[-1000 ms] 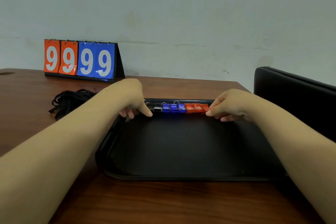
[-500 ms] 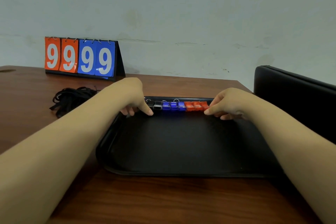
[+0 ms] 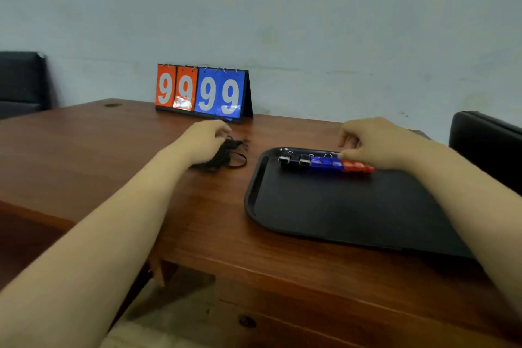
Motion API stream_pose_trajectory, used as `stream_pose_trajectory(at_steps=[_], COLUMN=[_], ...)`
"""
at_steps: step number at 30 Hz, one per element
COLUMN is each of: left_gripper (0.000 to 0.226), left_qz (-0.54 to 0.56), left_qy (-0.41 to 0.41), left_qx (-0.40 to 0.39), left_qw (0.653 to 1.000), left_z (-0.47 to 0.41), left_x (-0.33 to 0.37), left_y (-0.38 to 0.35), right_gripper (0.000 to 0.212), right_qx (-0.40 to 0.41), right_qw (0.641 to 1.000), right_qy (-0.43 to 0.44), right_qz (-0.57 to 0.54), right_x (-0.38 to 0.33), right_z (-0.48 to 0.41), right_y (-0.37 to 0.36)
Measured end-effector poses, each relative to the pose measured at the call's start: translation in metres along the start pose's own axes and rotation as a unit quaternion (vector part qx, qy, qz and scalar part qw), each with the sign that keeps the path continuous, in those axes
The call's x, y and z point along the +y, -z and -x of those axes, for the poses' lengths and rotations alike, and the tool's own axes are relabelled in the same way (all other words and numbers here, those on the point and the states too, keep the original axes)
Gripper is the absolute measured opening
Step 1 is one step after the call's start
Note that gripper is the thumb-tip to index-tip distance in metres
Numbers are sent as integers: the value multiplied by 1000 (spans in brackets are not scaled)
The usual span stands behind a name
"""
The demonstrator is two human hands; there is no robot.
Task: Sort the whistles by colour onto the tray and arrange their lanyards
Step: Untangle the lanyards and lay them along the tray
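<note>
A black tray (image 3: 339,206) lies on the wooden table. Along its far edge runs a row of whistles: black whistles (image 3: 293,159) at the left, blue whistles (image 3: 326,162) in the middle, red whistles (image 3: 357,166) at the right. My right hand (image 3: 372,144) rests at the right end of the row, fingers curled, fingertips touching the blue and red ones. A bundle of black lanyards (image 3: 226,154) lies on the table left of the tray. My left hand (image 3: 203,141) sits over the bundle with its fingers closed on the cords.
A flip scoreboard (image 3: 202,92) reading 99 99 in orange and blue stands at the table's far edge against the wall. A black chair back (image 3: 485,144) is at the right, another dark chair (image 3: 22,79) at the far left. The table's front edge is near me.
My left hand left the black whistles and moved left off the tray onto the lanyard bundle. My view swung left. The right hand stayed by the red whistles.
</note>
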State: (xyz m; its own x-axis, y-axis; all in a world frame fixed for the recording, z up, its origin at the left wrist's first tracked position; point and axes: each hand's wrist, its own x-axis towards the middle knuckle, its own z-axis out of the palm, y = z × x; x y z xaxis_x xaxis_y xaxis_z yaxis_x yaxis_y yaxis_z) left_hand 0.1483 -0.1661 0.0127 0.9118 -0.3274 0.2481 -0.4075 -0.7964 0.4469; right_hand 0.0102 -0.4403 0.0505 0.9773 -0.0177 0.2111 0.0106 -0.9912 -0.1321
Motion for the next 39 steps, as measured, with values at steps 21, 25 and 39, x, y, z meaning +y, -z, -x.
stream_pose_trajectory(at_steps=[21, 25, 39], left_gripper=[42, 28, 26], left_qz=[-124, -154, -166], left_qy=[-81, -59, -76], left_qx=[-2, 75, 139], left_qw=[989, 983, 973], left_z=[30, 32, 33], left_x=[-42, -43, -42], left_y=[-23, -22, -21], right_gripper=[17, 9, 33], right_qx=[-48, 33, -50], right_qw=[996, 994, 699], right_qy=[16, 54, 16], right_qz=[72, 94, -713], right_x=[-146, -152, -102], right_z=[-109, -108, -20], right_y=[-96, -102, -31])
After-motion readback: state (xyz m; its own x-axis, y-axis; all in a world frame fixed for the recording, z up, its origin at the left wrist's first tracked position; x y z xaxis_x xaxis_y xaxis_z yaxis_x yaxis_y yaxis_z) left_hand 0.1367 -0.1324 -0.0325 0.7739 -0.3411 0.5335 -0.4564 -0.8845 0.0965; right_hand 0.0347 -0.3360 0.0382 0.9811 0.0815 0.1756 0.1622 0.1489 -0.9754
